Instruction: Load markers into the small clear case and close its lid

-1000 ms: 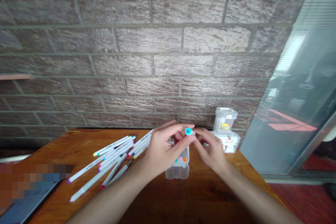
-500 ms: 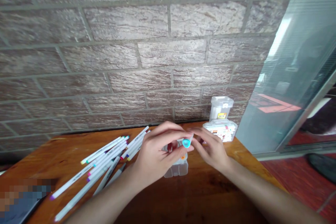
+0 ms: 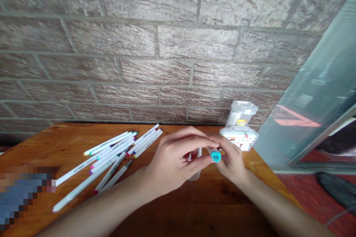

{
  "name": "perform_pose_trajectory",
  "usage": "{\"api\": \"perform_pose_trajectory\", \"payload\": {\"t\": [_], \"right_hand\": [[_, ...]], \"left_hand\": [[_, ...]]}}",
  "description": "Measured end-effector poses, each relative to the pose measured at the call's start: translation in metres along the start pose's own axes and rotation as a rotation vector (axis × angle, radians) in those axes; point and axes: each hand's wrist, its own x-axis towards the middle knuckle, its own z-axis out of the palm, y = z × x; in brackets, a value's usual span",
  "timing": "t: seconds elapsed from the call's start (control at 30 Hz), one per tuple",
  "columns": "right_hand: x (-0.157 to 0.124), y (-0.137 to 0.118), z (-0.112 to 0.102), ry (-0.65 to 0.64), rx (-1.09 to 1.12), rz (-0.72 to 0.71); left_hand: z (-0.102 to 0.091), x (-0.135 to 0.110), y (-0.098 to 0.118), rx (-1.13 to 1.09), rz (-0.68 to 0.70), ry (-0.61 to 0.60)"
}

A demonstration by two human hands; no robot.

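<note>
My left hand (image 3: pixel 178 155) pinches a marker (image 3: pixel 215 156) between thumb and fingers. Its teal end, printed with 66, faces me, and most of the barrel is hidden. Close against it from the right, my right hand (image 3: pixel 232 159) has its fingers curled around the marker; their tips are partly hidden behind my left hand. Below and behind my left hand, a clear plastic case (image 3: pixel 195 175) stands on the table, mostly covered from view.
Several white markers (image 3: pixel 111 152) with coloured ends lie in a loose pile on the wooden table (image 3: pixel 178 214). A clear case of pens (image 3: pixel 239 139) and a taller clear container (image 3: pixel 241 114) stand at the back right. A brick wall (image 3: pixel 172 40) rises behind.
My hands have come closer together, with the right now overlapping the left's fingertips. The marker's teal end has turned to face me, showing its number. The view has shifted slightly.
</note>
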Motion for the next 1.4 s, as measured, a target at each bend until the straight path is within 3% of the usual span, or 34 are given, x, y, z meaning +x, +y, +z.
{"api": "perform_pose_trajectory", "payload": {"t": [0.67,1.4], "right_hand": [[0.0023,-0.0012,0.002,0.02,0.002,-0.094],[0.0004,0.001,0.0022,0.006,0.001,-0.101]], "left_hand": [[0.0015,-0.0015,0.0019,0.067,0.098,0.005],[0.0016,-0.0026,0.0025,0.062,0.093,-0.015]]}}
